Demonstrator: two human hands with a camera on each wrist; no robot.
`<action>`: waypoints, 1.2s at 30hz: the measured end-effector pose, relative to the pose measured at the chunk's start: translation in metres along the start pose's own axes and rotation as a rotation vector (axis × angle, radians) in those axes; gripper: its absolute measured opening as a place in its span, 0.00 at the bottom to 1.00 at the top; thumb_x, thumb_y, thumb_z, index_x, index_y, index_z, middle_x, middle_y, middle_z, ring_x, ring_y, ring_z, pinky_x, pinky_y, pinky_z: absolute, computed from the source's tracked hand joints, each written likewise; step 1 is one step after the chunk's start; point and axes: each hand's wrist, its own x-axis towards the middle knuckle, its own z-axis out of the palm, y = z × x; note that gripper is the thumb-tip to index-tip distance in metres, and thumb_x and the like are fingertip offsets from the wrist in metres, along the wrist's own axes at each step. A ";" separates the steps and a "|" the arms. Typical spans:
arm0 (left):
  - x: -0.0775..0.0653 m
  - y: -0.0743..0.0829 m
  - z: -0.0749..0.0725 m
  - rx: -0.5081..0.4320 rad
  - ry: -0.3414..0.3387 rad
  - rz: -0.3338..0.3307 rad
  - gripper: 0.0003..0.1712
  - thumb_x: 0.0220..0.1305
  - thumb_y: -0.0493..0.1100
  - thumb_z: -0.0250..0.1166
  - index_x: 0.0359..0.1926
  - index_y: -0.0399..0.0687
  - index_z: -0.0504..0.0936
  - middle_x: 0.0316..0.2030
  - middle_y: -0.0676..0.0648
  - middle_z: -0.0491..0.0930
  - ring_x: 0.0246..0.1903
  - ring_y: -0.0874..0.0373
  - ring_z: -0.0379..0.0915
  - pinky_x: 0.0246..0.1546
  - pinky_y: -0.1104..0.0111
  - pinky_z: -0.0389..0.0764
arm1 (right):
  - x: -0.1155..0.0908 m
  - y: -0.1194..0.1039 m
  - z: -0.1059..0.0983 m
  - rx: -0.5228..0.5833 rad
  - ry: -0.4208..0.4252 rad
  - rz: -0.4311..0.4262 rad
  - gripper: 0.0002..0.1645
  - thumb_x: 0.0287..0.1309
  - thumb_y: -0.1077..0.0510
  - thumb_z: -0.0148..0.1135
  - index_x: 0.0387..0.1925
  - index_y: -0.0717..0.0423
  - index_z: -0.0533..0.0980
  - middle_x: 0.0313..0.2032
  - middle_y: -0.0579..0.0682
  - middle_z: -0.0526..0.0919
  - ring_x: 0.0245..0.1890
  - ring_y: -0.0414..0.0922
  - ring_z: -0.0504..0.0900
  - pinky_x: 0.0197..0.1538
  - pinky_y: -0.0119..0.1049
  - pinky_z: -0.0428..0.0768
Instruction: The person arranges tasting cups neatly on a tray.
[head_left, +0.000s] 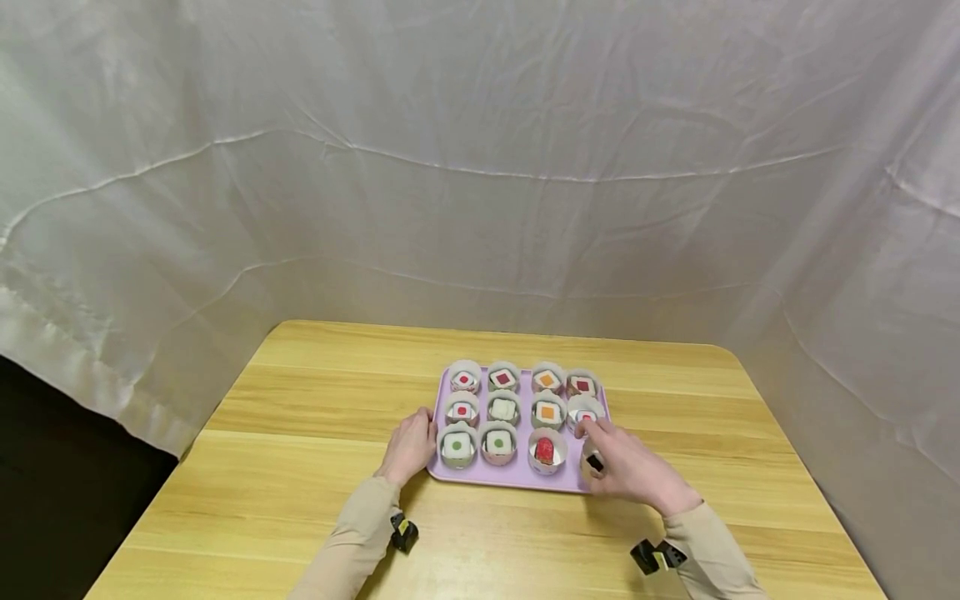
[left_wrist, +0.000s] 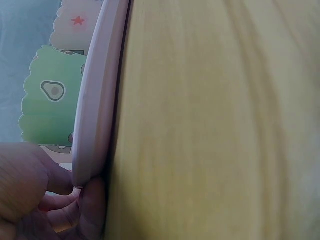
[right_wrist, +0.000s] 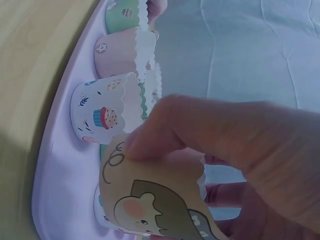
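Note:
A lilac tray (head_left: pixel 491 476) bears rows of paper baking cups. My left hand (head_left: pixel 410 446) grips its left rim; in the left wrist view thumb and fingers pinch the tray edge (left_wrist: pixel 95 115) beside a green cup (left_wrist: pixel 52 97) with an avocado print. At the front right corner my right hand (head_left: pixel 633 468) holds a paper baking cup (right_wrist: pixel 145 190) with a cartoon face print, the thumb against its outer wall. A dark piece (head_left: pixel 595 462) shows inside that cup. To its left stands a cup with a red-topped sushi-like piece (head_left: pixel 544 451); whether the held cup touches the tray is unclear.
Other cups hold white squares with green dots (head_left: pixel 457 446), orange-centred pieces (head_left: pixel 547 412) and red-centred pieces (head_left: pixel 503 378). The wooden table (head_left: pixel 300 475) extends around the tray. Pale cloth (head_left: pixel 525 233) hangs behind the table and along its sides.

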 end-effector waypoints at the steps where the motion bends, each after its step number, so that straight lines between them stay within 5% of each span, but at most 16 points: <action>1: 0.000 0.000 0.000 0.002 0.002 0.003 0.08 0.70 0.37 0.58 0.45 0.36 0.79 0.38 0.36 0.84 0.37 0.42 0.82 0.40 0.50 0.81 | 0.000 0.001 0.000 -0.004 0.009 -0.007 0.31 0.37 0.62 0.75 0.47 0.56 0.72 0.37 0.50 0.80 0.28 0.36 0.73 0.34 0.32 0.76; 23: 0.001 -0.001 0.002 0.008 0.005 0.005 0.09 0.71 0.37 0.58 0.45 0.35 0.79 0.38 0.36 0.85 0.38 0.41 0.83 0.41 0.50 0.82 | 0.003 0.010 0.009 -0.060 0.073 -0.013 0.27 0.46 0.64 0.72 0.49 0.56 0.74 0.38 0.46 0.80 0.37 0.45 0.80 0.46 0.47 0.83; 36: 0.000 -0.001 0.001 0.009 -0.001 0.010 0.09 0.70 0.36 0.58 0.45 0.35 0.79 0.38 0.36 0.85 0.37 0.41 0.83 0.39 0.51 0.82 | 0.006 0.016 0.021 -0.041 0.096 0.000 0.31 0.46 0.63 0.75 0.54 0.60 0.74 0.45 0.57 0.82 0.45 0.57 0.83 0.53 0.57 0.82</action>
